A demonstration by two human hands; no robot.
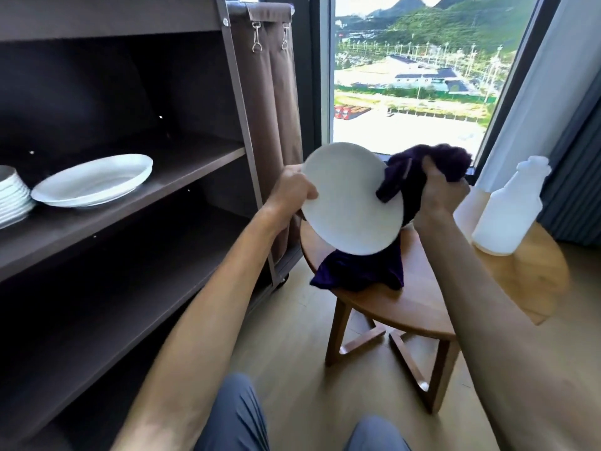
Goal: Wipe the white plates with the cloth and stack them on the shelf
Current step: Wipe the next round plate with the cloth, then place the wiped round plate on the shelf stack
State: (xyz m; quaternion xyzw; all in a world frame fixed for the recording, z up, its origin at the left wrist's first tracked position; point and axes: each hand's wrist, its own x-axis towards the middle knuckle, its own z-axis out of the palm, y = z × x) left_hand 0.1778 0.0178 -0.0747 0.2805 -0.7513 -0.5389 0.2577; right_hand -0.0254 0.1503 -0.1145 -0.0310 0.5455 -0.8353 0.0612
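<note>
Plates sit on the middle shelf [182, 177] of the dark brown cart at the left: a stack of plates [11, 198] at the far left edge of the view, partly cut off, and just beside it to the right a single white dish [94, 180] lying flat near the front edge of the shelf. The board below them holds nothing that can be made out in the shadow. A brown fabric bag [276, 102] hangs by clips from the right end of the cart.

Right of the cart, the left hand [294, 190] grips the left rim of a white plate [353, 198], thumb curled over the near face, and holds it tilted on edge above a small round wooden table [406, 301]. The right hand [444, 193] is closed around a bunched dark purple cloth [419, 172], which touches the plate's right rim; more of the cloth hangs behind the plate and drapes onto the table's left edge.

Farther right, a white plastic bottle [510, 209] stands upright near the table's far right edge, well apart from the plate. A window [413, 76] is behind the table, with a grey curtain [572, 151] at the right.
</note>
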